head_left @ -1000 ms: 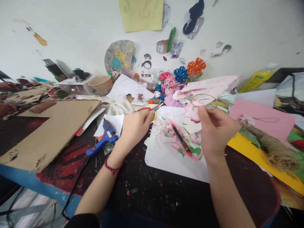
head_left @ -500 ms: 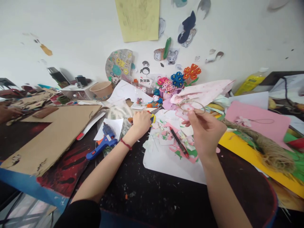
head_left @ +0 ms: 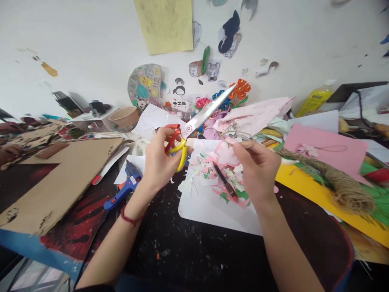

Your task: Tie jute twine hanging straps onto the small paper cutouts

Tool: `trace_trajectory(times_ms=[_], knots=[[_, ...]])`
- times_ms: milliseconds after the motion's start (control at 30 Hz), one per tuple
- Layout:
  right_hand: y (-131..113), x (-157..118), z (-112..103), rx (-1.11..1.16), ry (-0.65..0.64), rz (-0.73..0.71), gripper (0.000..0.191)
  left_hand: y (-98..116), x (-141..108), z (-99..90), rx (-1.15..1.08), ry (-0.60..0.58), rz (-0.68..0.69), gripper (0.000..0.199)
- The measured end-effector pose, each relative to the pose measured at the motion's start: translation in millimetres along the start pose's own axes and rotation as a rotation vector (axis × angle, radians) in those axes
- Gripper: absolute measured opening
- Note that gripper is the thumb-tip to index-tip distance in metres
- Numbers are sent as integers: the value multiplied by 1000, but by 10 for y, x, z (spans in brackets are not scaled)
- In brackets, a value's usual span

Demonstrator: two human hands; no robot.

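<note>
From where I'm standing, left hand (head_left: 159,164)'s gripping the scissors (head_left: 202,115), right hand (head_left: 258,170)'s pinching a pink cutout (head_left: 225,152) above the scraps (head_left: 209,172), so probably pre-snip, blades needing a turn toward it.

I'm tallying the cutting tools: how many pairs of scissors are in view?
1: the scissors held up in the left hand. Others may be hidden.

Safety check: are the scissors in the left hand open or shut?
Shut: the scissors show their blades lying together as one tapering shape with a single tip.
</note>
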State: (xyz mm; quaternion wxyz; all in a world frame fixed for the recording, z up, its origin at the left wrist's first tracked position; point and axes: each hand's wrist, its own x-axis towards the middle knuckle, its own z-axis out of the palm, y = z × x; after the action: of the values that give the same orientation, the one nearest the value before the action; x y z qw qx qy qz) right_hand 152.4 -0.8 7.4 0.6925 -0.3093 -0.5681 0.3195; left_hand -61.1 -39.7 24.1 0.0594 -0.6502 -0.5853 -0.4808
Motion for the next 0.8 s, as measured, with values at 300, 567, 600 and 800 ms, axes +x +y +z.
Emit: trace_trajectory(times_ms=[300, 567, 600, 800], knots=[[9, 0, -43, 144, -91, 115, 19, -6, -327, -247, 381, 7, 344, 44], [-6, 22, -88, 168, -211, 149, 28, 16, -429, -482, 475, -65, 439, 34], [0, 24, -88, 176, -219, 152, 28, 24, -436, -501, 472, -81, 432, 32], [17, 27, -83, 222, -259, 191, 29, 41, -460, -578, 420, -187, 391, 24]])
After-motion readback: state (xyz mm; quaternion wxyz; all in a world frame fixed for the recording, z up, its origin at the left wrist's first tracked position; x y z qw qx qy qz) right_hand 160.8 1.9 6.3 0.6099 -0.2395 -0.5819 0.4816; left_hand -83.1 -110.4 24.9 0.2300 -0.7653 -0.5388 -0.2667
